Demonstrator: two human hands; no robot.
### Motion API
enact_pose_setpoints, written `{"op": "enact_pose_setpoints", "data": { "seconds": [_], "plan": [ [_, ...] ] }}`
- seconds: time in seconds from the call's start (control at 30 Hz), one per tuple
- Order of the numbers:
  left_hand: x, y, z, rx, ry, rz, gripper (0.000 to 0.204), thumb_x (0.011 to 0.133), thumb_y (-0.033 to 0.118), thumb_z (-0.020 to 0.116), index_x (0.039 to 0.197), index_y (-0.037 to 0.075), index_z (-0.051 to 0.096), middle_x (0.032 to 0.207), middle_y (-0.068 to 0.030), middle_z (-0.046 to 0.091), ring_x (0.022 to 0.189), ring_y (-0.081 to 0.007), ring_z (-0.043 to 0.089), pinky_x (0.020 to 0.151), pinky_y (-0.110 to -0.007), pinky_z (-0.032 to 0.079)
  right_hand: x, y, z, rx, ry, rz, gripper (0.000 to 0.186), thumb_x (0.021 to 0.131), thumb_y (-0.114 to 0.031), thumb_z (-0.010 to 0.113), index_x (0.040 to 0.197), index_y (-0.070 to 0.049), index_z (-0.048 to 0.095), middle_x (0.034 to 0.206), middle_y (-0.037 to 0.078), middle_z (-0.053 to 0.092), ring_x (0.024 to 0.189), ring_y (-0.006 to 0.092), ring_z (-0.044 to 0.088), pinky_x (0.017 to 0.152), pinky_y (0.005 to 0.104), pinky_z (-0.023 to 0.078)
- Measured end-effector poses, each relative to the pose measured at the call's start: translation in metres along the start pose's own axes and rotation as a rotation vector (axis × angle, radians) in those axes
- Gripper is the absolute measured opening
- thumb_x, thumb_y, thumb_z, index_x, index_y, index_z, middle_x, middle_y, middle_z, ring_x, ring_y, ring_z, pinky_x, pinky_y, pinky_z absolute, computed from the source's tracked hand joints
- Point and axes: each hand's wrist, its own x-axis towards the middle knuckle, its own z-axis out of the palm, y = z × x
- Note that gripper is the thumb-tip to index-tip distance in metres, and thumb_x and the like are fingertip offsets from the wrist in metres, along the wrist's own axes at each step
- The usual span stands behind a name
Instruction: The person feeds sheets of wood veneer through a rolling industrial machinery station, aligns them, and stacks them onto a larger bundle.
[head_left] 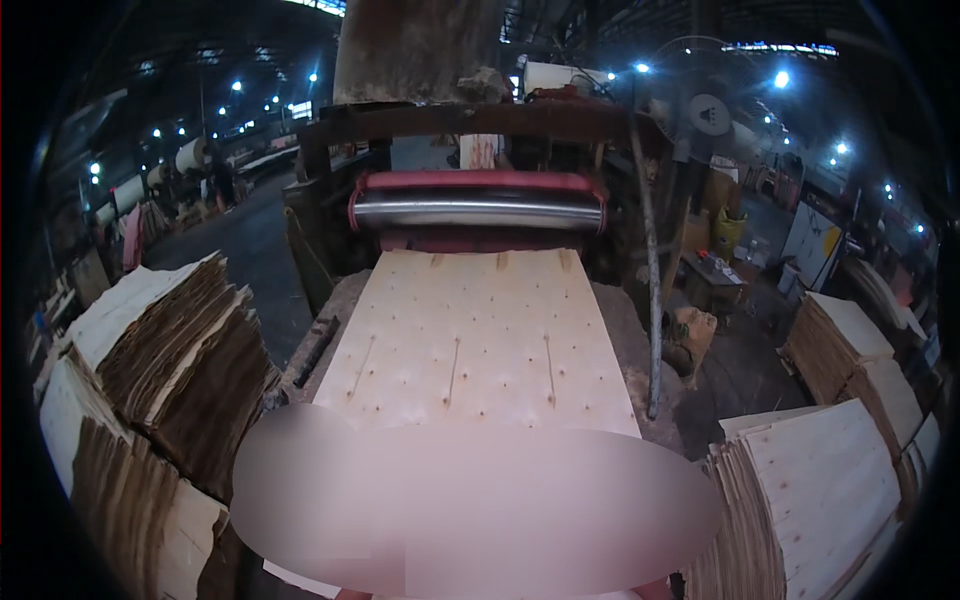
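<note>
A pale wood veneer sheet (480, 340) with small dark knots and a few long slits lies flat in front of me. Its far edge reaches up to a roller machine, just below the shiny metal roller (480, 210) and the red roller (475, 181) above it. A large blurred patch covers the near part of the sheet. At the lower edge, small reddish bits show of what seem to be my left hand (354, 595) and my right hand (655, 590), near the sheet's near end. Their fingers are hidden, so any grip cannot be made out.
Tall stacks of veneer (200, 350) stand at the left, and more veneer stacks (825, 470) at the right. A thin metal pole (648, 280) leans right of the machine. Farther right are a small cluttered table (715, 275) and a yellow-green bag (729, 236).
</note>
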Motion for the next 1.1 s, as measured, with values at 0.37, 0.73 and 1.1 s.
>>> {"op": "enact_pose_setpoints", "data": {
  "seconds": [0.37,0.73,1.1],
  "plan": [
    [-0.046,-0.054,0.009,-0.303,0.33,-0.14,0.02,0.094,0.023,0.053,0.091,0.005,0.06,0.073,-0.0008,0.057,0.059,-0.0074,0.048,0.05,-0.022,0.039,-0.002,0.066,-0.002,0.459,-0.067,0.39,0.045,0.076,-0.023,0.069,0.113,0.0,0.056,0.105,0.017,0.063,0.099,0.0282,0.062,0.086,0.0375,0.048],
    [-0.115,-0.091,0.039,-1.0,-0.095,-0.367,0.039,0.093,0.043,0.054,0.098,0.005,0.062,0.083,-0.0066,0.064,0.073,-0.0185,0.062,0.059,-0.028,0.051,0.087,-0.02,-0.156,1.274,-0.712,0.248,0.044,0.079,-0.014,0.064,0.119,0.004,0.057,0.103,0.011,0.066,0.086,0.0167,0.065,0.077,0.0295,0.052],
    [-0.061,-0.078,0.012,-1.025,0.238,-0.182,0.031,0.094,0.039,0.056,0.108,0.011,0.058,0.088,-0.0011,0.063,0.078,-0.0161,0.059,0.066,-0.032,0.051,0.01,0.056,0.01,1.434,-0.611,0.592,0.036,0.084,-0.01,0.062,0.115,0.007,0.057,0.102,0.012,0.066,0.084,0.0206,0.066,0.076,0.0343,0.053]
  ]
}}
